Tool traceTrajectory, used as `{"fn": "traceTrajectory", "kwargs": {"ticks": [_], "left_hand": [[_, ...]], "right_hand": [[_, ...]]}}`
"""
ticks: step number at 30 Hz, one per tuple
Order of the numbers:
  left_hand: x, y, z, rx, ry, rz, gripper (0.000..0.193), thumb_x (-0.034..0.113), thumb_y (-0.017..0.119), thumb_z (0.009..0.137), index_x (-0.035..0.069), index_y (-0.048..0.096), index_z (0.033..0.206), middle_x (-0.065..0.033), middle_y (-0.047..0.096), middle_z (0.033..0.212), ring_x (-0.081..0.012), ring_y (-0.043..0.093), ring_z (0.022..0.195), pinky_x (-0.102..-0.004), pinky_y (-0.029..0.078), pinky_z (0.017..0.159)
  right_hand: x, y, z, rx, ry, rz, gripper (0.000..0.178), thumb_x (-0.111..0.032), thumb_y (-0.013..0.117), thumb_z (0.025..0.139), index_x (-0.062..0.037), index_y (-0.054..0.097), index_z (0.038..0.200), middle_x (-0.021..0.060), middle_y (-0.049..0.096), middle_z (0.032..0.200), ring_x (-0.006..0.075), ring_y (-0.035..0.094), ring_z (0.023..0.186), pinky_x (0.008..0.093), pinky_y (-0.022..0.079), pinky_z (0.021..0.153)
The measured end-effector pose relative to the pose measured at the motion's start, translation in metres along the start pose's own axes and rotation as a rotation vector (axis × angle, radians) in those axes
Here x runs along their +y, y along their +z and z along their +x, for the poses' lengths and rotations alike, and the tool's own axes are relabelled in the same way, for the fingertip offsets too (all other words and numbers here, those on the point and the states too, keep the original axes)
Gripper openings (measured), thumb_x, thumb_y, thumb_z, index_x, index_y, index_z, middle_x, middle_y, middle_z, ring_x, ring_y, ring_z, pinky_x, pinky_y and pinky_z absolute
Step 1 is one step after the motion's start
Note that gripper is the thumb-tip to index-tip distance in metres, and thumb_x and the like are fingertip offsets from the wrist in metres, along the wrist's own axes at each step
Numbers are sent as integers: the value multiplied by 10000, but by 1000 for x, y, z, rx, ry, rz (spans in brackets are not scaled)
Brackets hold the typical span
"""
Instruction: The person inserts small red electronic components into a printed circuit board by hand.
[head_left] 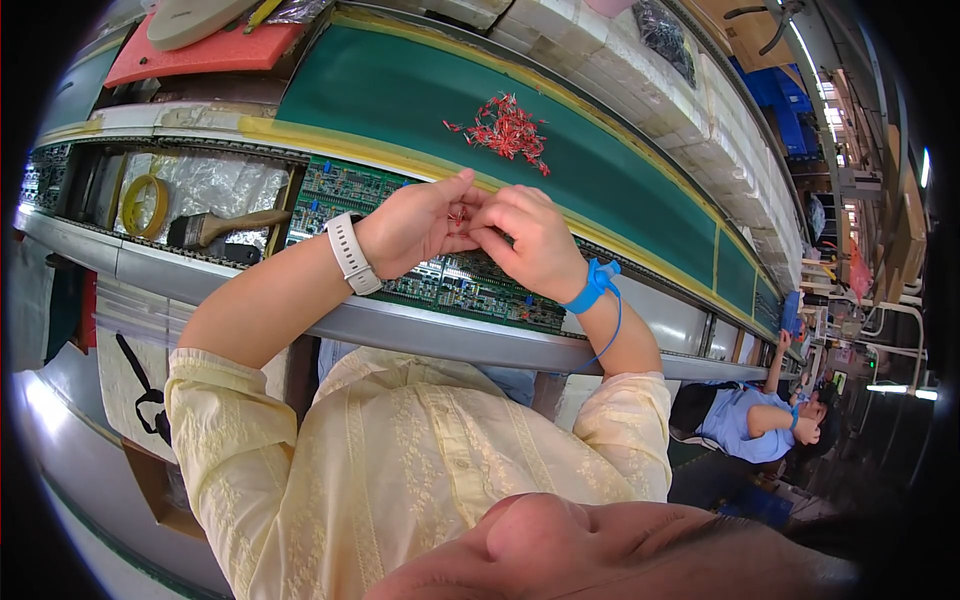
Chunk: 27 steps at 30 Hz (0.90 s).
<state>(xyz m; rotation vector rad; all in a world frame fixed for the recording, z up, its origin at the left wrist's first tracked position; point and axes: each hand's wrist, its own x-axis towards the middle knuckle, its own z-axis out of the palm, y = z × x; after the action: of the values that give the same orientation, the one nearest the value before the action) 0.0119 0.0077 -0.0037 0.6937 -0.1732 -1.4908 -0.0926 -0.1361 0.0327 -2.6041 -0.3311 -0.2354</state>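
The left hand [415, 228] and the right hand [525, 240] meet fingertip to fingertip above the green circuit board [440, 275], both pinched shut on a small red component [458, 214] that barely shows between them. It looks very light and thin, with what are probably fine wire legs, so it would bend easily and could slip from the fingers; a gentle pinch on the body rather than the legs seems the safest hold. The left wrist wears a white watch [348, 252], the right wrist a blue strap [592, 285] with a coiled blue cord.

The board lies flat in a metal rail frame [420, 335] just below the hands. It is stiff but crowded with parts, and is best taken by its edges. Beyond it, on the green belt [400, 90], a loose heap of red components [505, 130] lies well apart from the hands. To the left, a paintbrush [225, 228] and a roll of yellow tape [143, 205] rest on foil. Another person [755, 420] in blue sits far right.
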Motion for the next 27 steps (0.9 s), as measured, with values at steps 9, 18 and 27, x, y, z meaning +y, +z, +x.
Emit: {"fn": "traceTrajectory", "kwargs": {"ticks": [9, 18, 27], "left_hand": [[-3, 0, -2, 45, 41, 135, 201, 202, 469, 924, 27, 542, 993, -61, 595, 967, -123, 592, 876, -250, 489, 796], [4, -2, -3, 115, 76, 353, 162, 193, 523, 900, 36, 562, 910, -47, 615, 835, -110, 607, 738, -224, 496, 672], [13, -3, -5, 70, 7, 430, 181, 210, 590, 856, 31, 566, 855, -28, 609, 759, -88, 596, 639, -191, 476, 569]], "right_hand": [[1, 5, 1, 405, -61, -180, 138, -44, 663, 642, -84, 545, 701, 44, 540, 733, 233, 524, 671, 352, 400, 624], [4, -6, -1, 296, -2, -6, 135, -46, 655, 706, -56, 622, 836, 61, 557, 777, 225, 546, 701, 330, 423, 635], [16, -5, 2, 91, 189, 488, 113, -27, 640, 769, -24, 641, 882, 57, 582, 826, 162, 566, 769, 264, 454, 693]]}}
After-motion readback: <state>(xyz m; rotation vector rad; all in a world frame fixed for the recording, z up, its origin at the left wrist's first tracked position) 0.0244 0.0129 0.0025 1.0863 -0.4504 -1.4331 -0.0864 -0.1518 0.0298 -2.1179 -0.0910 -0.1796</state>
